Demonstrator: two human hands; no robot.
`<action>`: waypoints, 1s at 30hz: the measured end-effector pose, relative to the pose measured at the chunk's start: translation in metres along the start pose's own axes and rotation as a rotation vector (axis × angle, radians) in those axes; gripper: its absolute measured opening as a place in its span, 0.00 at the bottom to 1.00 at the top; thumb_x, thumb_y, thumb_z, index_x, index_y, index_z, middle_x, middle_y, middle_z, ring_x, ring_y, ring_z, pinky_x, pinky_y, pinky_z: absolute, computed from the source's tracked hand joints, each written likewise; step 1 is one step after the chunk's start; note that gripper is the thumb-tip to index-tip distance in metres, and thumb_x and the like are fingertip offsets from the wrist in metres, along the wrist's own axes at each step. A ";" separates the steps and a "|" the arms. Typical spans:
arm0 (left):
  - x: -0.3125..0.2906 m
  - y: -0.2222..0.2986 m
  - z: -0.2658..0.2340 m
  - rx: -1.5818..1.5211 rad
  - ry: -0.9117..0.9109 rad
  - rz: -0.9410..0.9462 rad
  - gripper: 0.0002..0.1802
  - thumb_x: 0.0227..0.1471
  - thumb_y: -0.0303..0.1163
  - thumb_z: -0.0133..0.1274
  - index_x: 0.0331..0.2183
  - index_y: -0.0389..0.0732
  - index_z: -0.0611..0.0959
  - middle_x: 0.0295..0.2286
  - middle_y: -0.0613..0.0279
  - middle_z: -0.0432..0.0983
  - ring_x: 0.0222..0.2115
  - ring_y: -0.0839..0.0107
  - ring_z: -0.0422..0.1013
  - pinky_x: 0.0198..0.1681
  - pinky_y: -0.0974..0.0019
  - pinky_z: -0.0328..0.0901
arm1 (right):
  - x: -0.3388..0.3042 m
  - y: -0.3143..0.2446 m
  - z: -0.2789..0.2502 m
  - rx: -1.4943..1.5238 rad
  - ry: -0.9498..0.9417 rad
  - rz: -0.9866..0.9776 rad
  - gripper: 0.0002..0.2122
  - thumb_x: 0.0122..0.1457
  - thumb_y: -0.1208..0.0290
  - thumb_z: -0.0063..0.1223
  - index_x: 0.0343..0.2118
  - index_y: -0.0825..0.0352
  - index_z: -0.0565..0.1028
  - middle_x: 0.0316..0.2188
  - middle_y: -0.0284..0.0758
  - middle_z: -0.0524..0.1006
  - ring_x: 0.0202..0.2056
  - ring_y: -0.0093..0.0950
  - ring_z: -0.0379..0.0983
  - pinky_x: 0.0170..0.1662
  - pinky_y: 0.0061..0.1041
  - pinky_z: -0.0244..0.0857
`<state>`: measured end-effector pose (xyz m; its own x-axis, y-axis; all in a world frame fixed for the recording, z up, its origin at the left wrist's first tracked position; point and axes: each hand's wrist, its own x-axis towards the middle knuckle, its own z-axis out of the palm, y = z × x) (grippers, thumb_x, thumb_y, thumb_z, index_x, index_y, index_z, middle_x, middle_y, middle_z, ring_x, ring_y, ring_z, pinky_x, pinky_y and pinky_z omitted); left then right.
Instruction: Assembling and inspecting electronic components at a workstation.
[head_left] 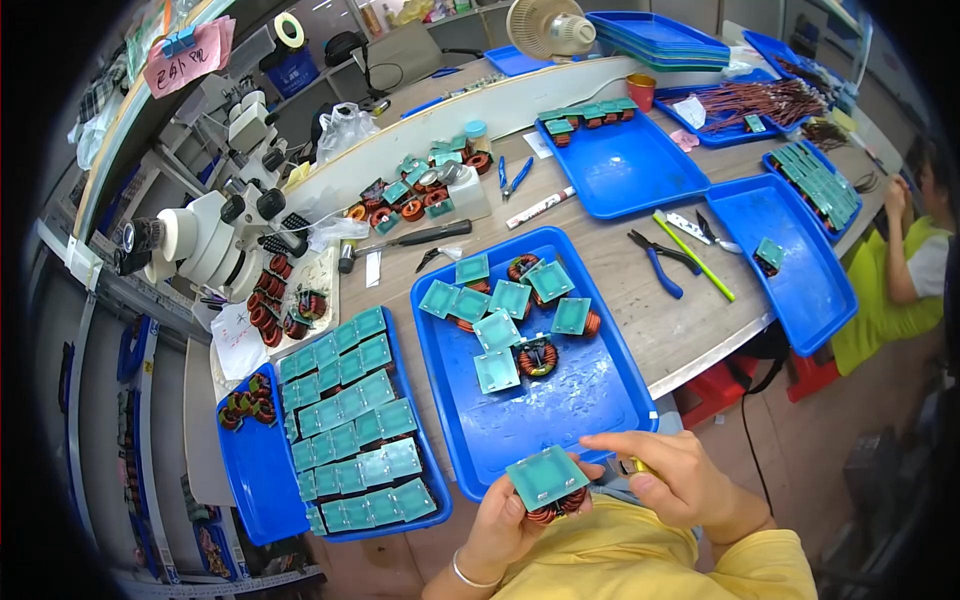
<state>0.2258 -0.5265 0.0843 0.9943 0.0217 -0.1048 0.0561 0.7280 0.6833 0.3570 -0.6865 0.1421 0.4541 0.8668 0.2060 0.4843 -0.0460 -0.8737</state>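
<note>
My left hand (505, 525) is closed around a toroidal coil (545, 513) with a square green circuit board (547, 474) on top. The coil has copper-red windings and hangs below the board. To its right my right hand (680, 480) has its fingers curled on a small yellow-handled tool (636, 465), mostly hidden in the grip. The right index finger stretches out past the board's corner. Just beyond both hands lies a blue tray (540, 430) with several loose board-topped coils (495, 331), one of them showing its windings (537, 358).
Left of it stands a blue tray (436, 512) packed with rows of boards, beside another blue tray (250, 490). Pliers (660, 265), a hammer (405, 240) and a marker (540, 207) lie behind. A microscope (200, 245) stands at left; a co-worker (900, 270) sits at right.
</note>
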 end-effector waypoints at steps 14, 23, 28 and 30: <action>-0.049 0.084 -0.061 0.247 0.487 0.606 0.30 0.47 0.47 0.49 0.44 0.31 0.68 0.39 0.51 0.68 0.34 0.67 0.68 0.38 0.69 0.64 | 0.000 0.094 0.000 0.257 0.565 0.412 0.08 0.58 0.68 0.35 0.37 0.62 0.67 0.14 0.22 0.56 0.15 0.11 0.48 0.16 0.12 0.40; -0.161 0.205 -0.208 1.829 1.589 0.460 0.33 0.30 0.21 0.61 0.42 0.37 0.68 0.36 0.54 0.70 0.36 0.58 0.66 0.42 0.60 0.61 | -0.011 0.150 -0.009 0.423 0.566 0.505 0.08 0.60 0.66 0.33 0.37 0.60 0.65 0.12 0.23 0.56 0.10 0.11 0.45 0.11 0.11 0.36; -0.153 0.208 -0.238 1.933 1.296 0.147 0.35 0.25 0.18 0.61 0.42 0.39 0.67 0.34 0.50 0.71 0.35 0.53 0.66 0.40 0.59 0.62 | -0.014 0.164 -0.006 0.427 0.601 0.499 0.08 0.60 0.65 0.35 0.37 0.59 0.66 0.11 0.23 0.56 0.09 0.11 0.46 0.11 0.11 0.37; -0.150 0.204 -0.242 1.946 1.257 0.186 0.38 0.24 0.17 0.61 0.43 0.39 0.66 0.33 0.51 0.71 0.35 0.54 0.67 0.39 0.60 0.63 | -0.010 0.158 -0.006 0.442 0.583 0.477 0.08 0.60 0.65 0.36 0.38 0.57 0.67 0.12 0.23 0.57 0.09 0.11 0.47 0.10 0.11 0.37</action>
<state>0.0665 -0.2153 0.0647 0.5140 0.8015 0.3056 0.7519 -0.5925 0.2892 0.4337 -0.7057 0.0050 0.9032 0.4062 -0.1383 -0.1345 -0.0381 -0.9902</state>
